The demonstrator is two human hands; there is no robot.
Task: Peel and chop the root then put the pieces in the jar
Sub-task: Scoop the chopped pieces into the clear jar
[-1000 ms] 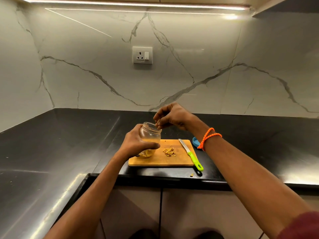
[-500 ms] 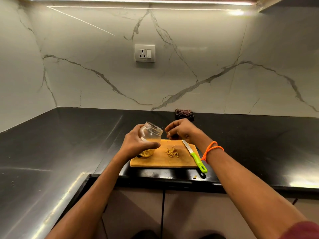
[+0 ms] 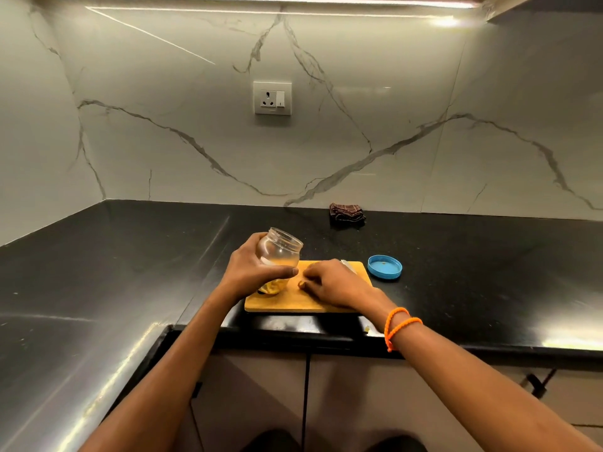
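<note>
My left hand (image 3: 253,272) grips a small clear glass jar (image 3: 280,251), tilted with its mouth toward the right, over the left end of the wooden chopping board (image 3: 287,303). Yellow root pieces (image 3: 273,286) show at the jar's bottom below my fingers. My right hand (image 3: 336,283) lies on the board's middle with fingers curled down, pinching at chopped pieces that it hides. Only the tip of the knife blade (image 3: 346,264) shows behind that hand.
A blue jar lid (image 3: 384,266) lies upside down on the black counter (image 3: 130,256) right of the board. A folded dark cloth (image 3: 347,215) sits by the marble wall. A socket (image 3: 272,98) is on the wall. The counter edge runs just before the board.
My right hand came down from the jar's mouth onto the board and now covers the chopped pieces and most of the knife. The jar stays tilted in my left hand.
</note>
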